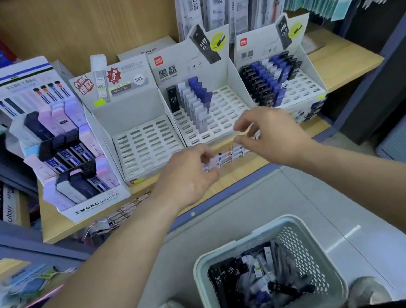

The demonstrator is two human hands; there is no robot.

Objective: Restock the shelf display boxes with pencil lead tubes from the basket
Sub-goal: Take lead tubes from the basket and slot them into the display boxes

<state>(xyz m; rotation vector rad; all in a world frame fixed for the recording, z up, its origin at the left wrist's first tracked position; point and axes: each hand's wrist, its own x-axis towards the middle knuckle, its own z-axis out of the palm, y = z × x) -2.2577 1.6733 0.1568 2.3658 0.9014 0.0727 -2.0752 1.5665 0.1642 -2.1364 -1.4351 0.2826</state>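
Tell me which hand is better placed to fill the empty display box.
Left, probably. The left hand hovers by the front right corner of the empty display box; the right hand is further right, before the partly filled box. Whether either holds anything is unclear.

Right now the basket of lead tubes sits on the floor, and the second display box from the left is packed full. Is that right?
Not quite. The head view shows the basket on the floor, but the second display box from the left is empty: every one of its slots is bare.
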